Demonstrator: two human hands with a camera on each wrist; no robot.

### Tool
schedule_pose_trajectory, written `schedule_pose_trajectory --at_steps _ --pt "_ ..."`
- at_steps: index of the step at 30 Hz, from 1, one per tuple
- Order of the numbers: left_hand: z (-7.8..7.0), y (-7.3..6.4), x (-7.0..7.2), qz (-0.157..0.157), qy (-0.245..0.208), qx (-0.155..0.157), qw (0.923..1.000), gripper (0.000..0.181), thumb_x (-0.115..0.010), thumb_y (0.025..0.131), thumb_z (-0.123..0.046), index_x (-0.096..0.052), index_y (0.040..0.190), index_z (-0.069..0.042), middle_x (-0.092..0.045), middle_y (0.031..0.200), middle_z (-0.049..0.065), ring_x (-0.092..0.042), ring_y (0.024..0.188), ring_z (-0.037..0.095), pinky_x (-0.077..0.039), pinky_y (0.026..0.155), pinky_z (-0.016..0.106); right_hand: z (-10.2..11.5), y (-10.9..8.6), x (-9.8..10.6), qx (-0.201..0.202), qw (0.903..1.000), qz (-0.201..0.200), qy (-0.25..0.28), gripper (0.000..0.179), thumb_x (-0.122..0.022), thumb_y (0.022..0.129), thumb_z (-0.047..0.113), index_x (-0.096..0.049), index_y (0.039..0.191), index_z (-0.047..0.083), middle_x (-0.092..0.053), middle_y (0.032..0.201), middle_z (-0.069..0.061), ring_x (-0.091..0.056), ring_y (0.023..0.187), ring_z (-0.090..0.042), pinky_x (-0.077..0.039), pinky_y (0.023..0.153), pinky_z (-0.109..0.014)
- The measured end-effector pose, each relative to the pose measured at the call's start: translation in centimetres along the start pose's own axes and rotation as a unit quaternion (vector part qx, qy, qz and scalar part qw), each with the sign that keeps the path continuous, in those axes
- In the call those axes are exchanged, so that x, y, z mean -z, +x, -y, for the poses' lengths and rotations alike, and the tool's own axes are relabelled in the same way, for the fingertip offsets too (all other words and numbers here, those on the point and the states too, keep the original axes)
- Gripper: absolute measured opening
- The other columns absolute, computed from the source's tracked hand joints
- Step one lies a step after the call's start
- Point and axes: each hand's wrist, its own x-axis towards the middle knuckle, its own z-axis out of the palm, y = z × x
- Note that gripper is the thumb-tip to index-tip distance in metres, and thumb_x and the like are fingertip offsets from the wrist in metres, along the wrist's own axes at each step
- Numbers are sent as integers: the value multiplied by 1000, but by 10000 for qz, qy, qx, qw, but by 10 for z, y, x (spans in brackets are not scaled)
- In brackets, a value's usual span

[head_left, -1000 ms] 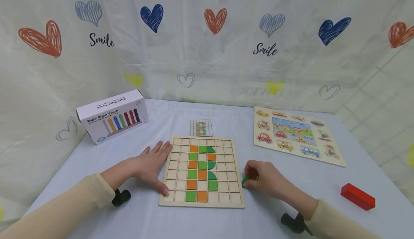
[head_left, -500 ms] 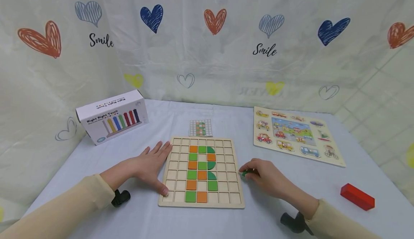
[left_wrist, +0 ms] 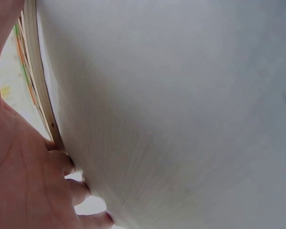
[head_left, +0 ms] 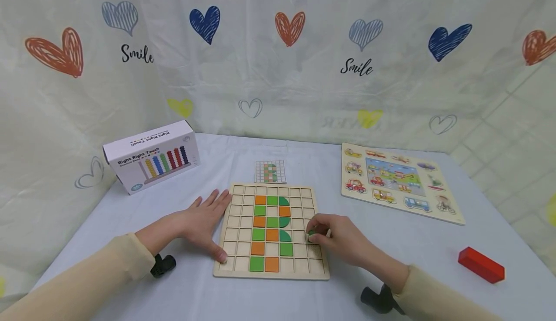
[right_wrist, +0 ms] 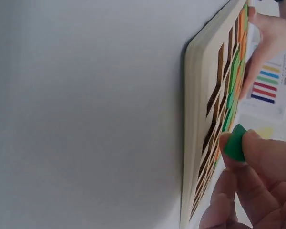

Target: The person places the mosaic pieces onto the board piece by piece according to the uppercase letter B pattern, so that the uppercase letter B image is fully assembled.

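A wooden grid board (head_left: pixel 304 270) lies on the table, with orange, light green and dark green tiles set in its middle columns. My left hand (head_left: pixel 197 224) rests along the board's left edge with fingers spread, the thumb on the lower left corner; the left wrist view shows the palm (left_wrist: pixel 28 176) against the board's side. Over the board's right columns, my right hand (head_left: pixel 343 239) pinches a small dark green tile (right_wrist: pixel 236 143) between thumb and fingertips. In the head view the fingers mostly cover that tile. A small printed pattern card (head_left: pixel 270 172) lies just behind the board.
A white toy box (head_left: pixel 152 157) stands at the back left. On the right lies a wooden vehicle puzzle board (head_left: pixel 399 181), and nearer the front a red block (head_left: pixel 481 264). A patterned curtain (head_left: pixel 286 79) hangs behind the table.
My right hand has moved left with the dark green tile, from beside the board's right edge to over its right columns. The left hand stays in place.
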Motion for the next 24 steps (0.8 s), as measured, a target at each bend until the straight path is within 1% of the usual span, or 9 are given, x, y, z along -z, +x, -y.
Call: schedule_pose_trajectory --at_steps 4,9,13,17,20,24 --pt "1 1 -1 -16 26 5 10000 146 -82 63 -75 -8 163 2 -2 172 21 2 158 48 -5 122 73 6 2 -3 -142 9982 154 566 5 -74 93 10 -69 95 9 -68 81 2 -59 74 -12 -49 63 -21" --pt "1 2 -1 -14 34 11 10000 146 -82 63 -76 -8 163 1 -3 172 21 2 158 48 -5 122 74 11 3 -7 -329 9931 302 1080 7 -74 93 11 -69 91 7 -68 86 -2 -64 76 -13 -53 67 -22" --pt "1 2 -1 8 31 24 10000 146 -82 63 -75 -8 163 1 -3 172 21 2 158 47 -5 121 74 13 3 -12 -463 9864 495 1496 7 -73 94 9 -70 92 4 -67 86 -4 -71 77 -15 -58 71 -22" --pt "0 1 0 26 25 25 10000 146 -82 63 -75 -9 163 1 -3 172 21 2 158 47 -5 121 74 18 1 -20 -486 9845 672 1547 6 -75 92 9 -72 92 4 -67 81 -2 -68 75 -15 -56 69 -19" --pt "0 1 0 29 20 25 10000 146 -82 63 -75 -8 163 1 -2 172 21 2 158 47 -5 121 74 22 -1 -25 -414 9877 700 1332 6 -78 90 11 -74 89 6 -68 77 1 -62 72 -12 -51 64 -17" --pt "0 1 1 40 21 23 10000 146 -82 64 -75 -8 163 1 -2 172 21 2 158 47 -5 122 73 27 -4 -31 -331 9897 721 1196 7 -78 89 9 -73 85 7 -68 74 2 -64 67 -11 -49 61 -18"
